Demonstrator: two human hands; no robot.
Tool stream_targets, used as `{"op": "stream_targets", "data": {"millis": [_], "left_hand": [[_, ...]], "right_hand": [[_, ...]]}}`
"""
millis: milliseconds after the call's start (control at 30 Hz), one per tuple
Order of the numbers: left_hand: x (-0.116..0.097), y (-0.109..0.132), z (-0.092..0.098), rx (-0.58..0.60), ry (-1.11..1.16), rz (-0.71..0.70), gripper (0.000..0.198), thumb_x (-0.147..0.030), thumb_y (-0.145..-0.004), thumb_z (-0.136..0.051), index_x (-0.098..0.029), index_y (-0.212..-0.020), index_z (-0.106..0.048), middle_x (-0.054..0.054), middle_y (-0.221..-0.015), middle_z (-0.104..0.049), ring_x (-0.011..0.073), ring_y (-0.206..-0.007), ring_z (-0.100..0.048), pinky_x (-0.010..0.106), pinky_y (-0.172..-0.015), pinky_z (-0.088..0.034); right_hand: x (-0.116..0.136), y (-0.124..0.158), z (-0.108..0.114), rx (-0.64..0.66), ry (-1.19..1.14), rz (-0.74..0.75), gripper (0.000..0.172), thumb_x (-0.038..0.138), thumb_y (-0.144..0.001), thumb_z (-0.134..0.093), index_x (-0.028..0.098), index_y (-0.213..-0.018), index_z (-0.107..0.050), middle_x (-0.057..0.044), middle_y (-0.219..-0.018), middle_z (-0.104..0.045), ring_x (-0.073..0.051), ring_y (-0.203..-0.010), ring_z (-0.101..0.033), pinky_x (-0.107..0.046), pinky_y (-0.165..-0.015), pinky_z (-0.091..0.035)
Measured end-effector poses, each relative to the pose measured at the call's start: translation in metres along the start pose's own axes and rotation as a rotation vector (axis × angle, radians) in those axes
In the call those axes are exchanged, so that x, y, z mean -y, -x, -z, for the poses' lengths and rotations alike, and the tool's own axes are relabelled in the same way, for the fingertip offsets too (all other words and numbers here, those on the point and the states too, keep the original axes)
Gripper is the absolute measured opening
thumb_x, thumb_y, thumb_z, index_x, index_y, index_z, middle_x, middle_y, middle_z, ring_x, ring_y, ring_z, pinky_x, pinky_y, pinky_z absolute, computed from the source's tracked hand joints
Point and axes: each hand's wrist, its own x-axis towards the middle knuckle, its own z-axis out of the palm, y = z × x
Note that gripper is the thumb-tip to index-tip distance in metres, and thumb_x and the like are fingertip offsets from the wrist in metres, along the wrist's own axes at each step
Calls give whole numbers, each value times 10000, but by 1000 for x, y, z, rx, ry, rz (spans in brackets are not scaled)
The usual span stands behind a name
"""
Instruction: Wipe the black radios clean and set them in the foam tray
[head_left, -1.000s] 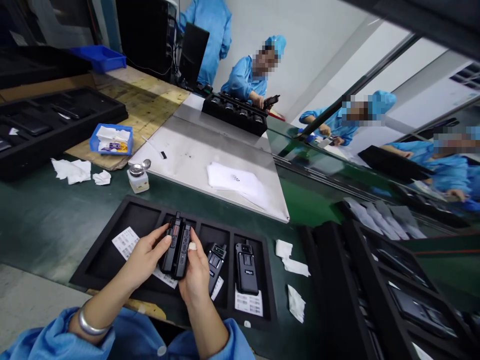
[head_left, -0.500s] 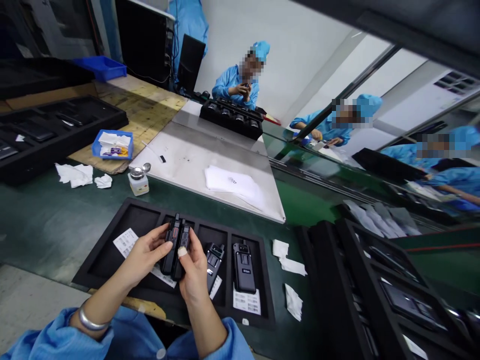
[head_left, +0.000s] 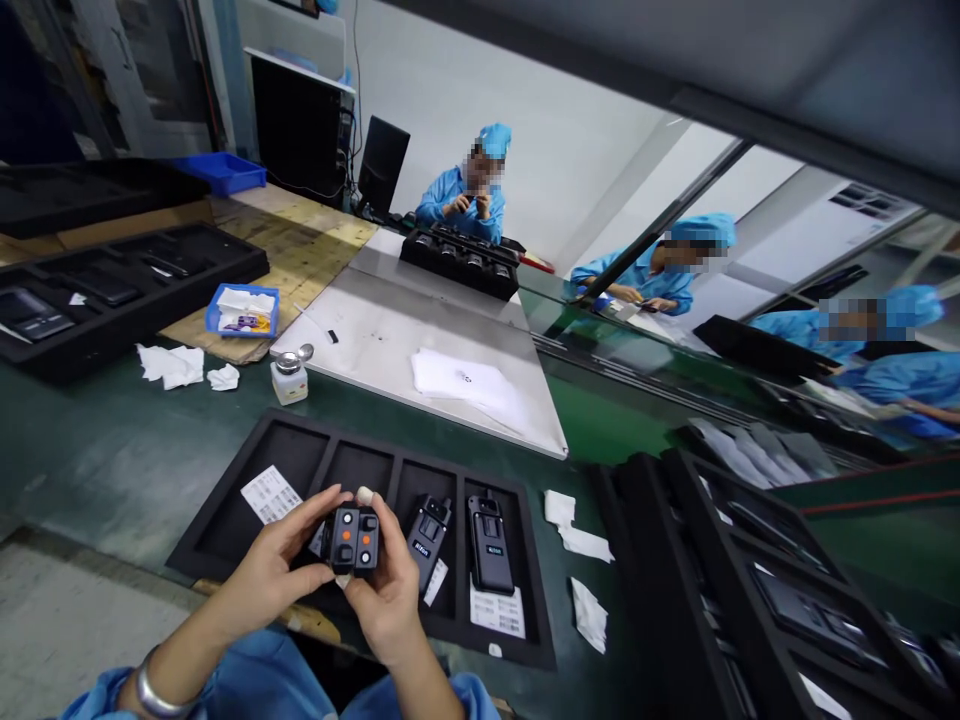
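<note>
Two black handheld radios (head_left: 355, 540) are pressed side by side between my hands, their ends with orange and pale round buttons turned up to the camera. My left hand (head_left: 289, 565) closes on them from the left, thumb low and fingers along the far side. From the right, my right hand (head_left: 390, 570) grips them, with a white wrap on a fingertip. Below them lies a black foam tray (head_left: 296, 432) with several compartments. Its right side holds a tilted radio (head_left: 429, 535) and a straighter radio (head_left: 491, 545), each by a white label sheet. Another label sheet (head_left: 270, 494) lies at left.
A small white bottle (head_left: 289, 380) with a metal top stands behind the tray, near a blue bin (head_left: 241, 312). Paper sheets (head_left: 465, 380) lie on the white board. Crumpled tissues (head_left: 589, 612) lie to the right, beside stacked foam trays (head_left: 675, 560). Co-workers in blue sit beyond.
The two radios have been tilted from showing their long sides to showing their button ends. My hands have turned with them and sit slightly lower. The camera view has shifted a little.
</note>
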Motion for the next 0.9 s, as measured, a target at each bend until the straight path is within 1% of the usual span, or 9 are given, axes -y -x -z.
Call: {"op": "stream_targets", "data": {"millis": [200,367,467,533,633,700,767,833,900], "left_hand": [[-2,3,0,17,-70,-40,704,-133,-790,-736,-336,-1428,-515,55,-1505,-500,279,-1398,-445,450,-1190,-319],[-4,4,1,50,-155,-70,669,-168,-815,-722,-344,-1426,-516,45,-1501,-506,274,-1397,-447,444,-1189,-327],[-4,5,1,73,-229,-79,672,-202,-834,-714,-336,-1451,-483,60,-1516,-485,283,-1404,-435,467,-1188,-322],[-4,5,0,72,-314,-88,725,-232,-822,-735,-338,-1477,-442,69,-1535,-457,295,-1419,-409,496,-1196,-300],[-3,1,-2,31,-442,-93,819,-283,-762,-802,-347,-1485,-421,78,-1533,-453,318,-1417,-404,528,-1195,-285],[-3,-3,-3,-15,-468,-89,799,-313,-748,-813,-330,-1463,-455,87,-1504,-485,324,-1390,-439,521,-1181,-312],[-3,-7,-5,-60,-449,-86,724,-337,-784,-775,-299,-1445,-480,91,-1482,-511,312,-1368,-470,487,-1169,-339],[-3,-11,-6,-99,-405,-88,657,-358,-836,-712,-272,-1445,-481,91,-1474,-526,293,-1359,-487,449,-1166,-347],[-3,-15,-7,-179,-305,-73,611,-394,-861,-673,-242,-1427,-503,90,-1455,-549,286,-1354,-494,424,-1169,-340]], "right_hand": [[-4,3,1,6,34,13,719,119,-764,-730,288,-1428,-513,-86,-1517,-468,-304,-1420,-411,-554,-1179,-319],[-4,5,1,0,65,27,701,131,-781,-711,278,-1435,-504,-86,-1521,-462,-300,-1426,-400,-547,-1187,-303],[-5,5,2,4,99,39,701,132,-784,-699,274,-1441,-498,-82,-1525,-456,-298,-1431,-392,-541,-1192,-295],[-6,5,3,2,112,26,702,134,-788,-690,274,-1446,-493,-77,-1532,-448,-294,-1438,-381,-529,-1196,-293],[-8,4,3,-4,116,-2,688,156,-811,-680,263,-1459,-478,-81,-1541,-436,-290,-1440,-378,-518,-1201,-288],[-8,4,3,-2,133,3,661,191,-855,-662,255,-1478,-450,-91,-1550,-420,-289,-1440,-380,-525,-1200,-286],[-7,6,2,4,181,25,626,227,-900,-633,252,-1491,-428,-97,-1558,-407,-287,-1439,-381,-530,-1199,-286],[-7,8,0,-1,255,57,588,252,-921,-621,249,-1482,-445,-97,-1550,-419,-286,-1435,-386,-526,-1204,-278],[-9,7,-2,-32,311,94,563,279,-921,-628,236,-1462,-477,-100,-1523,-458,-285,-1422,-407,-517,-1207,-275]]}}
